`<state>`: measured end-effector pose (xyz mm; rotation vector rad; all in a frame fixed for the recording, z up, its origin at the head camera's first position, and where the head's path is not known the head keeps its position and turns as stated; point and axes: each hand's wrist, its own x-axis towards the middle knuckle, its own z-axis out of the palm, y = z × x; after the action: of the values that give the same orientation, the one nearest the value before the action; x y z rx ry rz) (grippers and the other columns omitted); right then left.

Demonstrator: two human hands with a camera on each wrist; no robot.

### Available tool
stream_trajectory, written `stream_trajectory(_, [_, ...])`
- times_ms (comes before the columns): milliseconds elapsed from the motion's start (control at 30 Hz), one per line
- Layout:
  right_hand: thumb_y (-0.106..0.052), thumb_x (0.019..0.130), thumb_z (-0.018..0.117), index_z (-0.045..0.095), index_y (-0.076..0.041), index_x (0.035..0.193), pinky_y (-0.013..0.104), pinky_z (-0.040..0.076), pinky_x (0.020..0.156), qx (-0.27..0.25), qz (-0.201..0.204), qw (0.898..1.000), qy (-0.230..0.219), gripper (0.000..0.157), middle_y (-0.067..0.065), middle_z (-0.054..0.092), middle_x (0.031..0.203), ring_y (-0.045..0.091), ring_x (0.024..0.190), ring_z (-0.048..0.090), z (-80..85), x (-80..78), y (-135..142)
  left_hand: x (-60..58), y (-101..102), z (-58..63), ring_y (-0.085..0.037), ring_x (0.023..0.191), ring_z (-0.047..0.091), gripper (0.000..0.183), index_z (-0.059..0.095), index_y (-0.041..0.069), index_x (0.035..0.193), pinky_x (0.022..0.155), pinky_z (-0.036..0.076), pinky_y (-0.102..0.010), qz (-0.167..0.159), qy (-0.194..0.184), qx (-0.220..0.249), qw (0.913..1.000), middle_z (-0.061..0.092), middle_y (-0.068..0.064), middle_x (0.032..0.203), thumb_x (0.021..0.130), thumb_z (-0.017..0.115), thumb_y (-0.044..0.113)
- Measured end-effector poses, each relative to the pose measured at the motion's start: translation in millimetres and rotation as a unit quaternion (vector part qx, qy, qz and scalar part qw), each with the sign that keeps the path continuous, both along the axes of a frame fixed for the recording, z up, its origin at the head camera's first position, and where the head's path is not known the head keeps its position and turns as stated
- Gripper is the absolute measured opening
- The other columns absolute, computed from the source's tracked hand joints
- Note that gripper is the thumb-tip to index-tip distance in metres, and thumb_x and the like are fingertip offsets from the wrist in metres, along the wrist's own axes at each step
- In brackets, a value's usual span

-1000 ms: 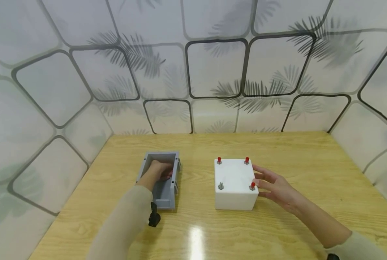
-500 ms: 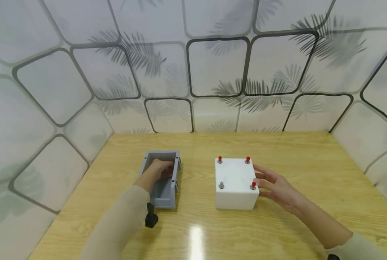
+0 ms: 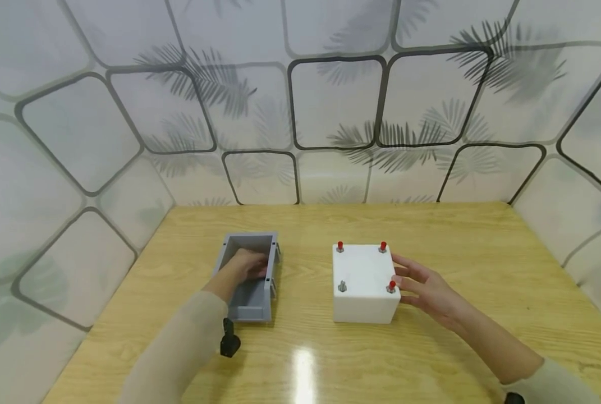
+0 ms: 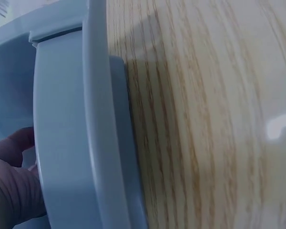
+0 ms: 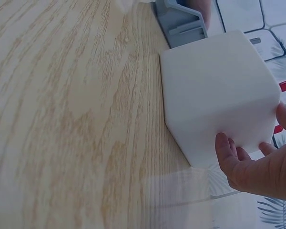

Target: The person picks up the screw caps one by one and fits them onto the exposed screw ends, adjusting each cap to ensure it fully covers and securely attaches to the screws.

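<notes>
My left hand [image 3: 244, 266] reaches down into a grey plastic bin [image 3: 249, 314]. Its fingertips are hidden, so whatever they may touch or hold does not show. In the left wrist view, part of the hand [image 4: 12, 179] appears behind the bin's wall [image 4: 66, 124]. To the right stands a white block [image 3: 363, 268] with bolts at its top corners. Three bolts wear red caps [image 3: 383, 246]; the near-left bolt [image 3: 342, 287] is bare metal. My right hand [image 3: 434, 292] rests against the block's right side with fingers spread, as the right wrist view of the hand [image 5: 262, 167] confirms.
Both bin and block stand on a wood-grain table [image 3: 305, 336], a short gap between them. A patterned curtain or wall covering [image 3: 335, 106] rises behind the table and along both sides. A black device [image 3: 229, 339] is strapped at the left wrist.
The left hand shifts slightly inside the bin, and its forearm and wrist device move a little left and down. The right hand stays at the block.
</notes>
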<state>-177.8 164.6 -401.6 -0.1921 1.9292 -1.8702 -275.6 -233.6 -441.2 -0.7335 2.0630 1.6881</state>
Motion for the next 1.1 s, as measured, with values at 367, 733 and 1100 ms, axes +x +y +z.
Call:
stream_trajectory(367, [-0.021, 0.096, 0.056, 0.016, -0.007, 0.151, 0.034, 0.051, 0.092, 0.002, -0.002, 1.000, -0.006, 0.069, 0.028, 0.022, 0.149, 0.012, 0.111, 0.054, 0.3, -0.3, 3.0, -5.2, 2.9, -6.1, -0.013, 0.064, 0.060, 0.025, 0.063, -0.008, 0.108, 0.066, 0.057, -0.026, -0.038, 0.025, 0.014, 0.9989, 0.066, -0.009, 0.076, 0.086, 0.065, 0.005])
stream_trajectory(733, [-0.021, 0.097, 0.055, 0.016, -0.006, 0.151, 0.034, 0.051, 0.091, -0.004, 0.007, 1.000, 0.001, 0.069, 0.028, 0.022, 0.149, 0.012, 0.111, 0.055, 0.9, -2.2, 1.5, -22.0, -16.6, -42.7, -0.017, 0.072, 0.063, 0.022, 0.066, -0.005, 0.108, 0.069, 0.056, -0.030, -0.096, 0.050, 0.029, 0.9938, 0.068, -0.013, 0.087, 0.090, 0.061, 0.006])
stream_trajectory(1100, [-0.019, 0.096, 0.057, 0.016, -0.004, 0.151, 0.036, 0.051, 0.092, -0.003, 0.011, 1.000, 0.003, 0.070, 0.029, 0.023, 0.148, 0.014, 0.111, 0.055, 3.5, -1.6, 1.0, 31.0, 5.1, 33.5, -0.006, 0.059, 0.057, 0.019, 0.059, -0.011, 0.106, 0.060, 0.052, -0.019, -0.078, 0.026, 0.037, 0.9959, 0.059, -0.001, 0.065, 0.096, 0.051, 0.003])
